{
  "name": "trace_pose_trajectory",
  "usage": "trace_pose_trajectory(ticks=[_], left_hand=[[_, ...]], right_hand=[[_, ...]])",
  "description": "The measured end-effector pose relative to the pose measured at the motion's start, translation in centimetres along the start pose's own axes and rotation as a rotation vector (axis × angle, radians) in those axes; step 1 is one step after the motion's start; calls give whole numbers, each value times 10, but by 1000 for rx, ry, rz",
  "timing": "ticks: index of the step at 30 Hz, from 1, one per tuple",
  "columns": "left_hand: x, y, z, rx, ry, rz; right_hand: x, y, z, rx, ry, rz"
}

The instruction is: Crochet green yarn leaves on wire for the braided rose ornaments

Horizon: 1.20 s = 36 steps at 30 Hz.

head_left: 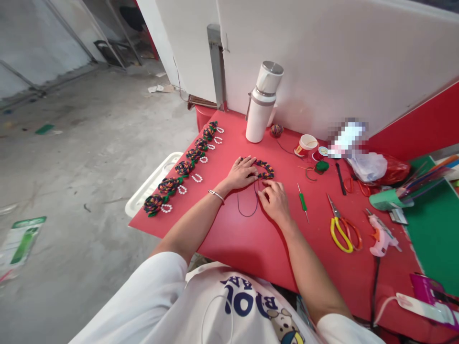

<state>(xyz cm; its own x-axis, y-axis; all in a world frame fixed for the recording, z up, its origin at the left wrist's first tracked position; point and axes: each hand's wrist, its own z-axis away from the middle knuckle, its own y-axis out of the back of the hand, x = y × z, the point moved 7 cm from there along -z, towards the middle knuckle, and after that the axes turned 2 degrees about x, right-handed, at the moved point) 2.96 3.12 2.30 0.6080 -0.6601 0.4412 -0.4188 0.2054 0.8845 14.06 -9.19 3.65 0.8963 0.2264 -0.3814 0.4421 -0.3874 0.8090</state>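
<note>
A curved crocheted strip [266, 169] of dark multicoloured yarn lies on the red table. My left hand [244, 173] rests flat over its left end, fingers stretched out and pressing it down. My right hand [275, 199] is just below the strip, its fingers loosely bent and apart, with nothing visible in them. Between the hands, a dark yarn tail [247, 216] runs down from the strip and loops to the left. Right of my right hand lies a green-handled crochet hook [303, 201].
Crocheted yarn roses [184, 167] with bead loops [197, 178] line the table's left edge. Behind stand a white thermos [261, 107] and a yarn ball [276, 130]. To the right are yellow-handled scissors [339, 229], a glue gun [382, 235], green yarn [322, 166] and a paper cup [305, 145].
</note>
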Motion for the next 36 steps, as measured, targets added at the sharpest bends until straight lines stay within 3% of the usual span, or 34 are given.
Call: trace_pose_trajectory(ticks=[9, 16, 22, 25, 29, 32, 36], left_hand=[[-6, -2, -2, -10, 38, 66], [3, 0, 4, 71, -18, -15], [7, -6, 5, 69, -67, -112], [8, -6, 5, 69, -76, -111], [5, -4, 4, 67, -67, -16], [-6, 0, 1, 93, -42, 196], [-21, 12, 4, 262, -96, 389]], right_hand=[[-10, 2, 9, 40, -6, 89], [-20, 2, 17, 7, -8, 154], [-34, -12, 26, -146, 167, 145], [-37, -11, 39, -179, 170, 150], [-39, -4, 51, -170, 149, 142], [-39, -1, 50, -153, 131, 129], [-39, 0, 47, -137, 119, 118]])
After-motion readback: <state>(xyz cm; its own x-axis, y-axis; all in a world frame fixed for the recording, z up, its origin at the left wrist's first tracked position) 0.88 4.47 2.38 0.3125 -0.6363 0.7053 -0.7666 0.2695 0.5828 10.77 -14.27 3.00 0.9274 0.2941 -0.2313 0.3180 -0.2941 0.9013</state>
